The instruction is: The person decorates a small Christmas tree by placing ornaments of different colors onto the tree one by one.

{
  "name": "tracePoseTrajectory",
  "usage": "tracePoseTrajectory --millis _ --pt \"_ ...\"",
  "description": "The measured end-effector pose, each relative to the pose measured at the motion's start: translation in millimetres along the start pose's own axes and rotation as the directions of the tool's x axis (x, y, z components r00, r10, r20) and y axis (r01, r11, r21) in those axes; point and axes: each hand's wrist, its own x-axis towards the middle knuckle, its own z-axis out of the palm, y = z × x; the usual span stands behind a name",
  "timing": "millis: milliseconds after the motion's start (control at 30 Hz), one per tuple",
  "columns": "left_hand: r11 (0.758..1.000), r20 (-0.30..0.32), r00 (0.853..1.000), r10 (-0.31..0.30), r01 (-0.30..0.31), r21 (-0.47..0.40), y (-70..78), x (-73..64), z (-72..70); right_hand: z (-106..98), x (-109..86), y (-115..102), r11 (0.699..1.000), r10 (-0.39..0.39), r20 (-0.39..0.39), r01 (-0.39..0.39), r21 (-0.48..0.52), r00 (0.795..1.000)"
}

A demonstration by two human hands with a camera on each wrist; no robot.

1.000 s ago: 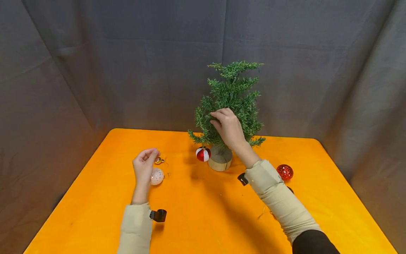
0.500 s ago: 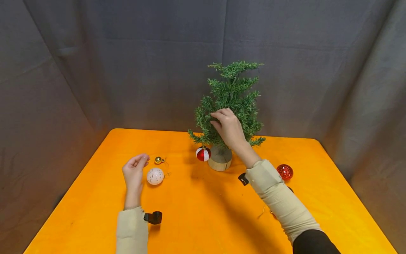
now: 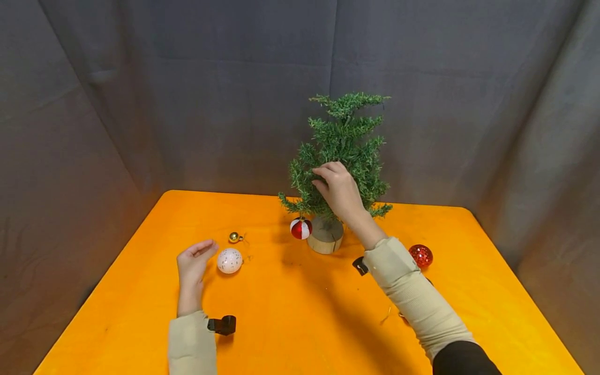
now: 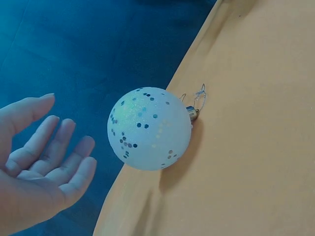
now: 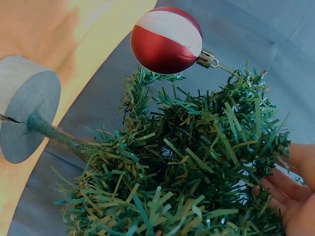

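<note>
A small artificial Christmas tree (image 3: pixel 349 138) stands at the back of the table on a round wooden base (image 3: pixel 325 242). My right hand (image 3: pixel 342 191) is at its front, thumb and fingers curled about a branch (image 5: pixel 256 169). A red and white bauble (image 5: pixel 167 42) hangs by a gold cord from a low left branch. My left hand (image 3: pixel 192 264) holds nothing, its fingers apart and loosely bent. Just right of it lies a white bauble (image 4: pixel 150 129) with dark speckles, a metal cap and a thin loop. Behind that is a small gold bauble (image 3: pixel 234 237).
On the right of the orange table (image 3: pixel 281 323) lies a sparkly red bauble (image 3: pixel 421 256). A gold thread (image 3: pixel 386 314) shows beside the right sleeve (image 3: pixel 412 291), which hides part of what lies there. Grey curtains (image 3: pixel 225 114) enclose the back and sides.
My left hand has drawn left and toward me, away from the gold and white baubles, and its fingers have spread. My right hand has stayed at the tree.
</note>
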Motion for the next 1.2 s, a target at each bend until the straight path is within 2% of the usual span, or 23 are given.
tracePoseTrajectory --millis 100,200,300,367,467,633,833,933,1033,1200 --pt "0.997 -0.014 0.999 -0.050 0.051 0.064 -18.3 12.6 -2.3 0 -0.4 0 1.000 -0.006 -0.003 0.006 0.000 1.000" --pt "0.988 0.010 0.995 -0.095 0.093 0.124 -23.4 15.8 -2.8 1 -0.5 1 1.000 -0.025 -0.012 0.025 -0.008 1.000" --pt "0.978 0.054 0.987 -0.150 0.140 0.156 -11.4 7.0 -0.9 1 -0.5 1 0.999 -0.040 -0.020 0.040 -0.015 0.999" --pt "0.971 0.071 0.982 -0.176 0.161 0.177 5.1 -5.1 3.0 2 -0.5 1 0.999 -0.042 -0.022 0.042 -0.017 0.999" --pt "0.962 0.083 0.978 -0.193 0.172 0.213 31.4 -24.8 9.5 1 -0.5 1 0.999 -0.042 -0.021 0.042 -0.017 0.999" --pt "0.947 0.131 0.967 -0.217 0.176 0.269 55.0 -41.3 15.6 1 -0.7 1 0.999 -0.041 -0.019 0.041 -0.017 0.999" --pt "0.937 0.124 0.962 -0.244 0.201 0.286 53.8 -42.6 18.1 1 -1.2 1 0.999 -0.035 -0.016 0.035 -0.015 0.999" --pt "0.917 0.085 0.959 -0.269 0.228 0.327 50.2 -41.4 19.7 1 -1.1 2 0.999 -0.035 -0.014 0.034 -0.013 0.999" --pt "0.911 0.081 0.954 -0.287 0.246 0.330 48.8 -41.3 20.4 1 -1.0 2 0.999 -0.034 -0.013 0.034 -0.009 0.999" --pt "0.924 0.132 0.945 -0.300 0.253 0.287 49.9 -43.3 19.2 1 -1.0 2 0.999 -0.037 -0.013 0.037 -0.013 0.999"
